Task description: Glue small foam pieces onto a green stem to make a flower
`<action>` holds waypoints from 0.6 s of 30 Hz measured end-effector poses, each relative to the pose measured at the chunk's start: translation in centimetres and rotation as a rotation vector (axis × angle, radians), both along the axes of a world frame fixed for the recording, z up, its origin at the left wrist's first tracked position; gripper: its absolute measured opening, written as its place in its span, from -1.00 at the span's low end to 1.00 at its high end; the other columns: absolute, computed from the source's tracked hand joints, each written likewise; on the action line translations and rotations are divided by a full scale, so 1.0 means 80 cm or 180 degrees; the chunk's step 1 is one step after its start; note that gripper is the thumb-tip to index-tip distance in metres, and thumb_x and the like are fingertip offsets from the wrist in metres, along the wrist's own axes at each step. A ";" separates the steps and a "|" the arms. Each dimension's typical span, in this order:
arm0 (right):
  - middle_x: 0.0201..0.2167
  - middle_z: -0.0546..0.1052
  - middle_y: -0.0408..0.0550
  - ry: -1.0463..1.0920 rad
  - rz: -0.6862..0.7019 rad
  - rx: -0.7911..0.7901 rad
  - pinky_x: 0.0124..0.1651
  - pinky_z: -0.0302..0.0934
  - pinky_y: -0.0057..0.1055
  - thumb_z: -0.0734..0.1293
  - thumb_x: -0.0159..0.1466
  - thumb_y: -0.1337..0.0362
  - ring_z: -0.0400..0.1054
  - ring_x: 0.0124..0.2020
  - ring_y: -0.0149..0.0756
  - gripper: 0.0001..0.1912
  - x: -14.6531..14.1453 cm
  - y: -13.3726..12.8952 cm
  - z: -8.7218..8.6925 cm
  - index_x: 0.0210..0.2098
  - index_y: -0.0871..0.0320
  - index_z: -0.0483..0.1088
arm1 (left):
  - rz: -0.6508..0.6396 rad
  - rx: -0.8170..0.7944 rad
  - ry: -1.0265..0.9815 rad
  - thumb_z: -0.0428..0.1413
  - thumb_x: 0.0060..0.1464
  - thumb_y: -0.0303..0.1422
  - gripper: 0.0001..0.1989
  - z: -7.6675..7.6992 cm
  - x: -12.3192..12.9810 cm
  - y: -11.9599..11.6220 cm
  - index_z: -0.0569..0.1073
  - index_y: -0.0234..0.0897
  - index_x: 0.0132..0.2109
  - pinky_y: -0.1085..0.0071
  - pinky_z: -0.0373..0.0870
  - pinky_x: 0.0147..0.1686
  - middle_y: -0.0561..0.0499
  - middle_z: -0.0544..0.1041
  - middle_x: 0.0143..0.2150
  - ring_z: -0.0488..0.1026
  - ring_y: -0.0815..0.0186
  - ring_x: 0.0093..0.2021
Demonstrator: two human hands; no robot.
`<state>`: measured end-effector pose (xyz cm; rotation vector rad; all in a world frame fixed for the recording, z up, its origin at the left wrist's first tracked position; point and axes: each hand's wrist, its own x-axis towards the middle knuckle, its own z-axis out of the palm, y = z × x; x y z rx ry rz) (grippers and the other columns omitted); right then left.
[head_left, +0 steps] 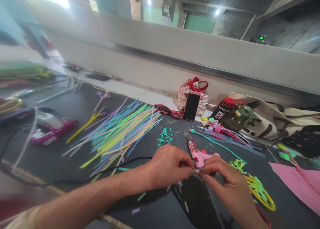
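My left hand and my right hand meet above the table, thumbs and fingers pinched together. Between the fingertips is a small pale piece, too small and covered to name. Just beyond the hands lies a pink glue gun, its nozzle pointing away from me. Under the hands is a flat black object whose kind I cannot make out. Short teal cut pieces are scattered ahead of my left hand. A teal fuzzy stem with a pinkish tip runs behind the glue gun.
Many pastel pipe cleaners spread left of centre. A phone leans on a patterned bag; bottles and a canvas bag stand right. A yellow loop and pink sheet lie right, a purple glue gun left.
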<state>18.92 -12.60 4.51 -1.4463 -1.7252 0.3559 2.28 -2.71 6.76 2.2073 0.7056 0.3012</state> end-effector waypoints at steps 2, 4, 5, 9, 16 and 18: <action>-0.52 0.43 -0.16 -0.0055 0.0030 0.0028 -0.33 0.21 -0.41 0.30 0.13 0.42 0.33 -0.44 -0.34 -0.88 0.000 0.000 0.001 -0.49 0.09 0.34 | -0.0039 0.0015 -0.0012 0.04 -0.15 -0.45 -0.79 -0.001 0.000 0.000 0.56 -0.18 -0.38 0.60 0.17 -0.51 0.12 0.52 -0.52 0.41 0.41 -0.47; -0.52 0.43 -0.17 -0.0121 0.0062 0.0039 -0.34 0.20 -0.42 0.29 0.12 0.44 0.33 -0.45 -0.36 -0.87 0.000 -0.001 0.003 -0.48 0.09 0.33 | -0.0072 0.0047 -0.0052 0.04 -0.14 -0.45 -0.79 -0.002 0.000 0.000 0.56 -0.18 -0.38 0.60 0.19 -0.48 0.11 0.53 -0.49 0.42 0.40 -0.44; -0.52 0.43 -0.17 -0.0158 0.0072 0.0035 -0.34 0.20 -0.43 0.29 0.12 0.45 0.33 -0.46 -0.37 -0.86 -0.001 -0.001 0.004 -0.48 0.09 0.33 | -0.0082 0.0059 -0.0074 0.04 -0.13 -0.45 -0.79 -0.002 0.000 0.000 0.55 -0.18 -0.38 0.60 0.19 -0.46 0.11 0.54 -0.48 0.43 0.39 -0.42; -0.50 0.44 -0.17 -0.0364 0.0042 0.0057 -0.33 0.20 -0.43 0.27 0.12 0.47 0.34 -0.45 -0.39 -0.86 -0.002 -0.003 0.006 -0.46 0.10 0.33 | -0.0109 0.0005 -0.0093 0.02 -0.11 -0.46 -0.79 -0.003 0.001 -0.001 0.55 -0.18 -0.37 0.61 0.19 -0.45 0.13 0.54 -0.47 0.43 0.40 -0.42; -0.47 0.46 -0.12 -0.0887 0.0060 0.0236 -0.39 0.19 -0.44 0.23 0.15 0.47 0.36 -0.43 -0.37 -0.87 -0.001 -0.002 0.005 -0.42 0.11 0.32 | -0.0142 -0.0125 -0.0130 -0.01 -0.08 -0.48 -0.77 -0.004 0.002 0.001 0.54 -0.21 -0.37 0.60 0.17 -0.48 0.15 0.50 -0.55 0.38 0.44 -0.49; -0.47 0.47 -0.10 -0.1078 0.0121 0.0302 -0.37 0.20 -0.42 0.23 0.16 0.46 0.36 -0.42 -0.34 -0.88 0.001 -0.001 0.003 -0.40 0.12 0.32 | -0.0142 -0.0191 -0.0116 0.01 -0.08 -0.45 -0.80 -0.006 0.003 0.003 0.54 -0.21 -0.35 0.60 0.18 -0.47 0.14 0.50 -0.54 0.38 0.44 -0.49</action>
